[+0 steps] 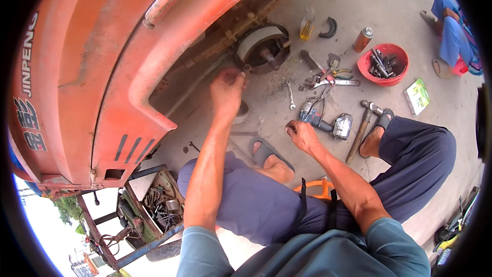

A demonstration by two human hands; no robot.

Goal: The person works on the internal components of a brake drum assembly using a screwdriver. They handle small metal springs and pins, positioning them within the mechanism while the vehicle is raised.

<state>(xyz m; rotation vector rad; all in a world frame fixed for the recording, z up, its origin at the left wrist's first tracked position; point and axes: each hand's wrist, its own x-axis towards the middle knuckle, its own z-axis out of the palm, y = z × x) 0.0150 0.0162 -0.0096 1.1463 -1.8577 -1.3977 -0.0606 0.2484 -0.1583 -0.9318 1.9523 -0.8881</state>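
Observation:
My left hand point(228, 90) is raised beside an exposed wheel brake point(262, 47) under the orange vehicle body. Its fingers are curled together near the hub shaft point(268, 59), and what they pinch, if anything, is too small to name. My right hand point(303, 136) hangs over the floor between my knees, its fingers closed, and their grip is hidden from view. Close by it lie a blue cordless power tool point(311, 113) with a battery pack point(342, 125) and a combination wrench point(291, 96).
An adjustable wrench point(335, 82), pliers and other tools lie right of the brake. Beyond are a curved brake shoe point(328, 27), a bottle point(307, 24), a spray can point(363, 40) and a red bowl point(366, 66) of metal parts. A hammer point(361, 131) lies by my right foot. Another person point(456, 36) sits far right.

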